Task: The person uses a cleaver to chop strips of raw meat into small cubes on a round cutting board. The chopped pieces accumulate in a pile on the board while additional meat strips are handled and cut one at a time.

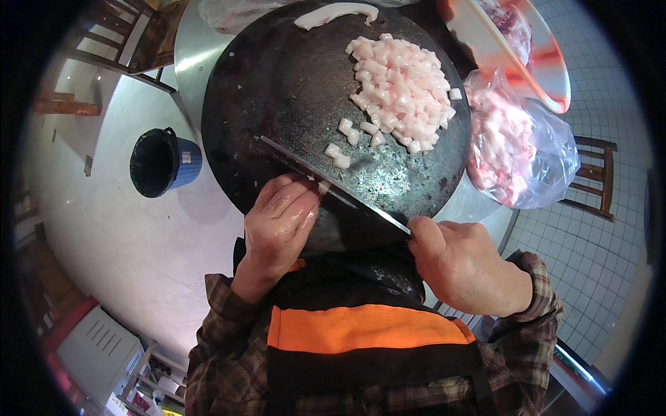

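My right hand is closed round the handle of a long knife, its blade slanting up and left across a round dark chopping block. Bent fingers of my left hand lie against the blade's near side, with a small piece of pale fat at their tips; how much they hold beneath is hidden. Beyond the knife, a heap of diced white fat covers the block's right part, and several loose cubes lie nearer the blade. A curved strip of fat rests at the far edge.
A clear plastic bag of meat sits right of the block on the metal table. Behind it is an orange-and-white basin with meat. A blue bucket stands on the floor at left. Wooden chairs stand on both sides.
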Demonstrator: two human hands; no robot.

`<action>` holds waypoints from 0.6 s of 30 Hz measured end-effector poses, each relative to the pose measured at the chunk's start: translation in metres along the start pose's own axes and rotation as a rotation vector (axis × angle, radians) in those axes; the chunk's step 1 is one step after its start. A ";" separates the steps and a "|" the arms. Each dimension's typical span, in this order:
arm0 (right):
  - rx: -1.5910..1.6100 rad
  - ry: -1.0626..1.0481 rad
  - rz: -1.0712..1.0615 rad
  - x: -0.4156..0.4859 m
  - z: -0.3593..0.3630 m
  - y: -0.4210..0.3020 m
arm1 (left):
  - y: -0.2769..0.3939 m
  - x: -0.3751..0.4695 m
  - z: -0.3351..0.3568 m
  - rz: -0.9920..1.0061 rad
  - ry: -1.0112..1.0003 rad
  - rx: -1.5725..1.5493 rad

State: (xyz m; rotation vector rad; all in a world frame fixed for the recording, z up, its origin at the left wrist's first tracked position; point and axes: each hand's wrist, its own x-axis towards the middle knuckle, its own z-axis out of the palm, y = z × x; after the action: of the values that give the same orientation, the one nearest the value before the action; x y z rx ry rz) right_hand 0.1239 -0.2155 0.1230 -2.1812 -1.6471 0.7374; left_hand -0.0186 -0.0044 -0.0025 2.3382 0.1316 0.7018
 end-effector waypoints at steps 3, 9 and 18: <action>0.031 -0.017 -0.025 0.005 0.003 0.002 | -0.001 -0.001 0.001 0.020 -0.015 0.020; 0.067 0.004 -0.072 0.042 0.016 0.010 | -0.001 0.000 0.002 0.023 -0.026 0.050; -0.002 0.108 -0.006 0.034 0.000 0.005 | 0.005 -0.007 -0.005 -0.058 0.077 0.008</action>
State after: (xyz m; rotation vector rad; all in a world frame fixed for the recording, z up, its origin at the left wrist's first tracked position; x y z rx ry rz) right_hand 0.1351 -0.1848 0.1130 -2.1762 -1.6001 0.6057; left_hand -0.0273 -0.0070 0.0009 2.3062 0.2355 0.7642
